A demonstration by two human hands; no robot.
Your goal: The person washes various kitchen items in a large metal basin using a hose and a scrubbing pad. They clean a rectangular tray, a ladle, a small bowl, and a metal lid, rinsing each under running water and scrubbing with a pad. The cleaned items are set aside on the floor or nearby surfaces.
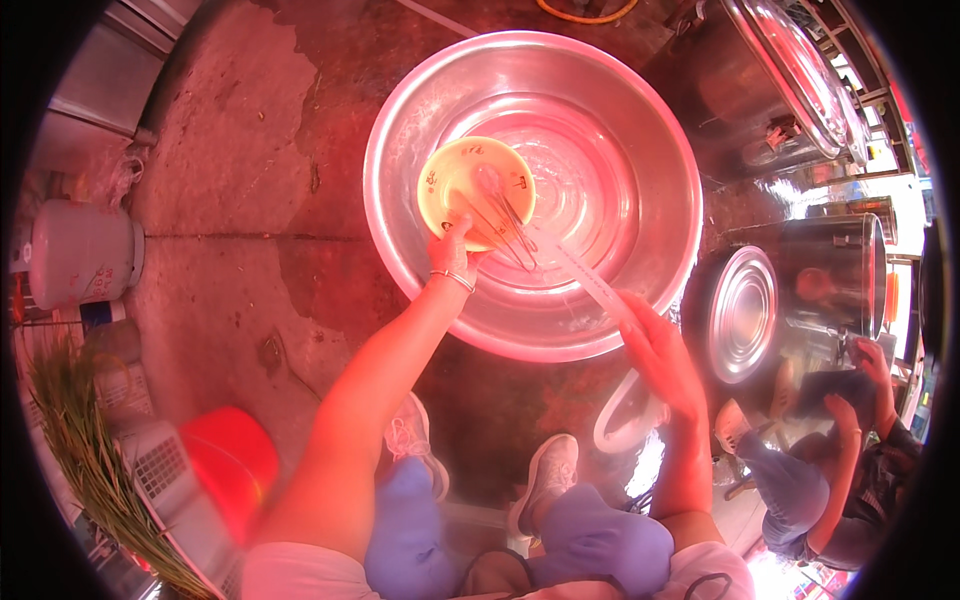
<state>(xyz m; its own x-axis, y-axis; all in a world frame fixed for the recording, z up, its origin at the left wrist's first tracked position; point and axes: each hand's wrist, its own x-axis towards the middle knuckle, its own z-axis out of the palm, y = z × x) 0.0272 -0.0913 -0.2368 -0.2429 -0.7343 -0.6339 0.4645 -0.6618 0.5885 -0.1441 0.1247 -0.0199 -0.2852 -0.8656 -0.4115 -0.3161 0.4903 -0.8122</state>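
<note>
Before me on the floor stands a large round metal basin [660,187]. Inside its rim, my left hand [453,249] grips the near edge of a yellow bowl [442,176] with dark printed marks. Slender, shiny utensils [506,214] lie in the bowl and jut over its rim; glare keeps their exact kind unclear. My right hand [660,349], above the basin's near right rim, is closed around a pale translucent hose [585,277]. The hose's far end points at the bowl's right side. Ripples or rings show on the basin's bottom, and I cannot tell whether water is flowing.
Tall metal pots [832,262] stand at the right, beside a round metal lid [742,313]. Another person [802,480] sits at lower right. At left are a gas cylinder [82,253], long green leaves [90,457], a white crate [161,465] and a red container [229,457].
</note>
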